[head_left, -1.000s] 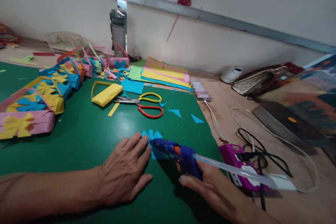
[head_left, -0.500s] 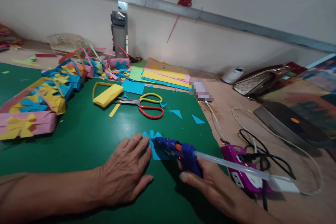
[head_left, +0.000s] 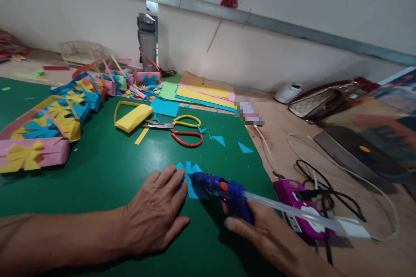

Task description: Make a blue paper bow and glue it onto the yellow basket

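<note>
A blue paper flower (head_left: 191,171) lies on the green mat (head_left: 110,173) in front of me. My left hand (head_left: 162,207) is flat on the mat, fingers stretched out, with the fingertips on the flower's left side. In my right hand (head_left: 256,229) is a blue glue gun (head_left: 221,188), its nozzle at the flower's middle and a long clear glue stick (head_left: 282,205) jutting from its back. Beyond my hands lie scissors (head_left: 175,127) with one yellow and one red handle, beside a small yellow paper basket (head_left: 134,117).
Finished-looking paper baskets (head_left: 35,153) line the left side. Coloured paper sheets (head_left: 204,91) and scraps lie at the back near a grey bottle (head_left: 147,43). At right are a purple power strip (head_left: 292,199) with black cables, a glasses case (head_left: 354,151) and a bag (head_left: 318,99).
My right hand has drawn the glue gun slightly to the right and down. The left hand and the flower have stayed in place.
</note>
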Demonstrator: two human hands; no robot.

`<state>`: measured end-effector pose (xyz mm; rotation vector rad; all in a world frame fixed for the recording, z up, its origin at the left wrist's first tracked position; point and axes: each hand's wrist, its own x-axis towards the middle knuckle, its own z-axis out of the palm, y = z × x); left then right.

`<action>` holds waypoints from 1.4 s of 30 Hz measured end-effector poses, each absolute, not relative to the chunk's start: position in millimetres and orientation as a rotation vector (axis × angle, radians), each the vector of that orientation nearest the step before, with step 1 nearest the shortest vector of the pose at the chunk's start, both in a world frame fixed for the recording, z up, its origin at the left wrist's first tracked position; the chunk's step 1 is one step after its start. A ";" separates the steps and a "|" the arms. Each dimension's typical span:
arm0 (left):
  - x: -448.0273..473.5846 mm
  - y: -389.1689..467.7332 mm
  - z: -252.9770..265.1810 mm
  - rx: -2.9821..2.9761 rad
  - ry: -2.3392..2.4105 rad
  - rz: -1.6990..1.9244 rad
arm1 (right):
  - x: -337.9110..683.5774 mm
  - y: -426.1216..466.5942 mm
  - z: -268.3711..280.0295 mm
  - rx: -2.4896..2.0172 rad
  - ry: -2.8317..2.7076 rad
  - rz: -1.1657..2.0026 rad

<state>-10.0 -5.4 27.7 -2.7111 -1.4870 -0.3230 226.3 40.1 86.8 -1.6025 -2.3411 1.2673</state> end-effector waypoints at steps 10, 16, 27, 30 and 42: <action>-9.6 -5.7 28.2 -2.703 -1.480 -0.321 | 221.6 43.5 86.0 -1.523 -2.348 1.289; -10.2 -5.7 27.1 -2.718 -1.481 -0.323 | 229.1 39.5 84.0 -1.595 -2.359 1.274; -10.1 -5.5 28.3 -2.716 -1.482 -0.324 | 225.4 42.5 84.8 -1.564 -2.358 1.246; -9.8 -5.8 27.8 -2.713 -1.487 -0.330 | 229.1 40.0 83.7 -1.639 -2.358 1.236; -9.6 -5.9 28.0 -2.714 -1.485 -0.307 | 222.1 40.0 88.2 -1.582 -2.377 1.236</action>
